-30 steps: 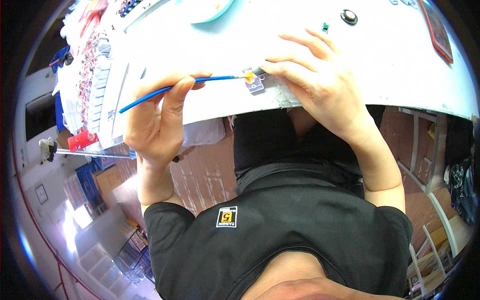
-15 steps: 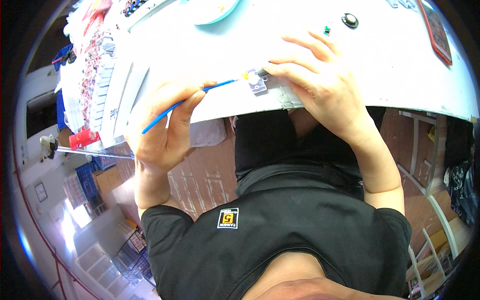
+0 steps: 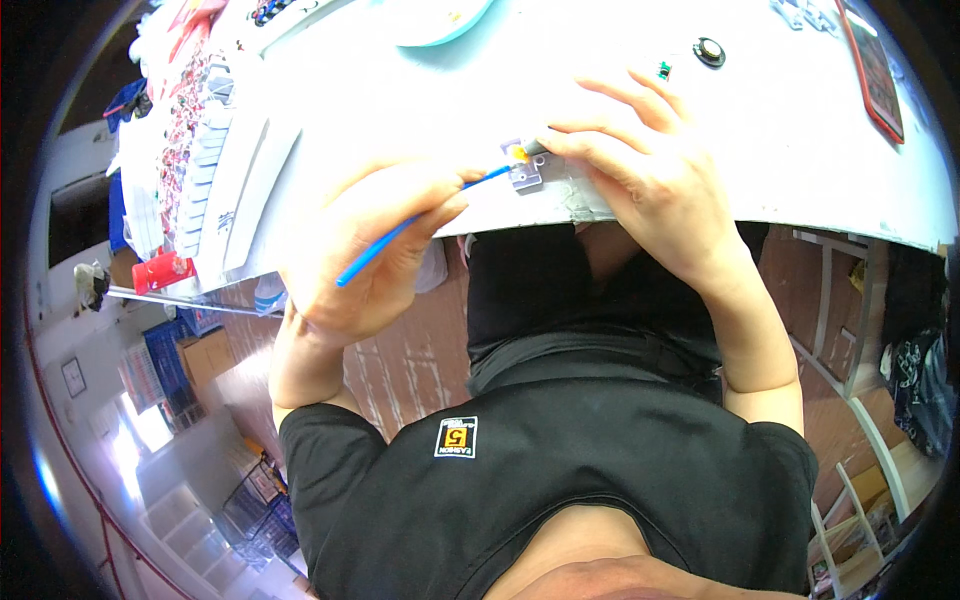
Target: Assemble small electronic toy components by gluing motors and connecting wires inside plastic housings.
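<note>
- We note a white counter, its front edge scuffed.
- The small clear plastic part lies near that edge, an orange bit showing at its top.
- The left hand pinches a blue stick, tip at the part; the right hand appears to pinch a grey piece beside it, its other fingers spread.
- We judge that a slip of either grip could skid the part over the edge.
- A turquoise bowl holds yellowish bits, too small to identify.
</note>
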Tool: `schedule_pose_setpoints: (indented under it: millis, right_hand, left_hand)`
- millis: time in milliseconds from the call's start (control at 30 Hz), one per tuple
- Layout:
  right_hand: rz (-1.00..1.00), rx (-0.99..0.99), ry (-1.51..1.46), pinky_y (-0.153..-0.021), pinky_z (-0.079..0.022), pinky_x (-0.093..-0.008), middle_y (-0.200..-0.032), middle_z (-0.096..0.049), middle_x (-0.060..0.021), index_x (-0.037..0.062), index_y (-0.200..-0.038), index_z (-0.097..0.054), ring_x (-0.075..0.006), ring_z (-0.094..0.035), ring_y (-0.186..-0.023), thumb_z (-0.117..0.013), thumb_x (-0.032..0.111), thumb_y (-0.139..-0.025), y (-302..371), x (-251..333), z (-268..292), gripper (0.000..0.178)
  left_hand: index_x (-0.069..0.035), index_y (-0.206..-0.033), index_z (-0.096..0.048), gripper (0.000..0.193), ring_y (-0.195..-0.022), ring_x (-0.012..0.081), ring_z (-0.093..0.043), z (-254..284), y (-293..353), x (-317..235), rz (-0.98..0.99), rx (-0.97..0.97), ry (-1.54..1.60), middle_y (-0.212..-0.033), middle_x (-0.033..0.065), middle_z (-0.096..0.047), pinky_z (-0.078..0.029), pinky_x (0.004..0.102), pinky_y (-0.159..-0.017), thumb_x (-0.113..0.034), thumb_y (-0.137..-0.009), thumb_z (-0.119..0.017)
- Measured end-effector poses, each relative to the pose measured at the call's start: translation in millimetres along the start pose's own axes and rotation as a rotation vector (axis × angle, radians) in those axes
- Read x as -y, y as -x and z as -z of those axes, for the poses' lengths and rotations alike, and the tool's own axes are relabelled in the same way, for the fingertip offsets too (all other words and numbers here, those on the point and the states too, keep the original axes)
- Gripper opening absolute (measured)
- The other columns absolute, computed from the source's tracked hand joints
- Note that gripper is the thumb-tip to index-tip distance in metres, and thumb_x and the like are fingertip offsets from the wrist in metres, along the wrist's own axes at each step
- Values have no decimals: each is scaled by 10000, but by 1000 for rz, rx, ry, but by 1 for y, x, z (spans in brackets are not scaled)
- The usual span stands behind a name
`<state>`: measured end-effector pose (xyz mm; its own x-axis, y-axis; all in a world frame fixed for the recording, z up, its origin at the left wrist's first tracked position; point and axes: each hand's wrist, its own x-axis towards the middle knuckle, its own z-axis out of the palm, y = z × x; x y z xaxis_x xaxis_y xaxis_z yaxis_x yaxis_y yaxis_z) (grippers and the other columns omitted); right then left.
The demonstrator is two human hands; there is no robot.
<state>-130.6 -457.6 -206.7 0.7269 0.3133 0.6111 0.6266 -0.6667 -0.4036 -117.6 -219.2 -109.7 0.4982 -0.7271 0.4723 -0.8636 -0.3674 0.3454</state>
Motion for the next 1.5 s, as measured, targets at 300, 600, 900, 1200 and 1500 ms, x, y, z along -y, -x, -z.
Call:
schedule_pose_setpoints:
  millis: [300,600,900,1200,1500]
  right_hand:
    - [-2,11,-7,-1133,-363,-461,-1126,-705,2,127,-1043,-729,-238,-558,-1265,-709,44,-787,-1,1,1,270]
    - [-12,13,1,-1130,-366,-463,-1124,-703,2,121,-1030,-728,-239,-559,-1263,-711,42,-782,0,1,1,261]
    - [-2,24,8,-1122,-373,-460,-1126,-700,-1,121,-1046,-728,-241,-567,-1251,-705,54,-796,-1,1,2,260]
    - [8,14,-3,-1108,-386,-450,-1128,-699,-7,117,-1048,-729,-241,-574,-1237,-709,44,-776,-2,2,3,283]
    - [8,14,3,-1105,-386,-449,-1130,-699,-8,113,-1047,-727,-240,-566,-1248,-707,41,-778,-2,1,2,279]
  left_hand:
    - [29,-1052,-637,192,-868,278,-705,0,14,7,94,-123,110,-949,162,-730,-558,351,-765,58,-871,-695]
    - [63,-1074,-571,149,-861,319,-706,6,12,2,62,-116,27,-909,250,-709,-591,394,-752,-5,-951,-619]
    - [66,-1041,-595,133,-859,317,-710,-6,-3,8,-9,-60,52,-933,239,-709,-587,394,-771,2,-933,-640]
    - [-6,-1049,-665,264,-884,299,-708,-5,6,2,48,-66,96,-966,144,-730,-568,360,-765,21,-803,-756]
    - [27,-1012,-630,129,-875,330,-715,4,9,-5,27,49,80,-933,224,-723,-577,413,-785,-62,-925,-664]
